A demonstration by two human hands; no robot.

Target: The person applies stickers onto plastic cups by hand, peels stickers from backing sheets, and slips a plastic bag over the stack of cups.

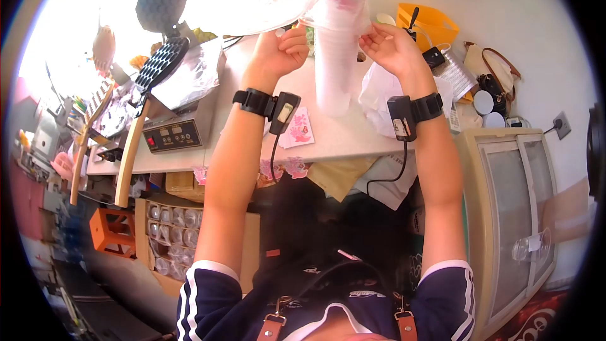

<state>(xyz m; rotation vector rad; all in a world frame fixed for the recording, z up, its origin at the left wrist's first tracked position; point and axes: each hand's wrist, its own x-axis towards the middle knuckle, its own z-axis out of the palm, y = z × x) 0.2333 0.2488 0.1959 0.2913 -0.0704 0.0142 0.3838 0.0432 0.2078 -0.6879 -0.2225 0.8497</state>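
A tall stack of translucent plastic cups (333,72) stands upright in front of me, over the table. A thin clear plastic bag (268,0) surrounds its upper part and spreads out to the left. My left hand (281,50) is closed, its curled fingers pinching the bag's lower edge left of the stack. To the right, the fingertips of my right hand (391,47) pinch the plastic beside the cups. Both wrists carry black strapped devices. Pink printed cards (298,128) lie on the table below the stack.
Left on the table (252,145) stands an open waffle iron (163,63) with a long wooden handle. A yellow basket (429,22), a bag and cables sit at the back right. A glass-doored cabinet (514,183) stands right; boxed cups (172,233) and an orange stool (112,232) are lower left.
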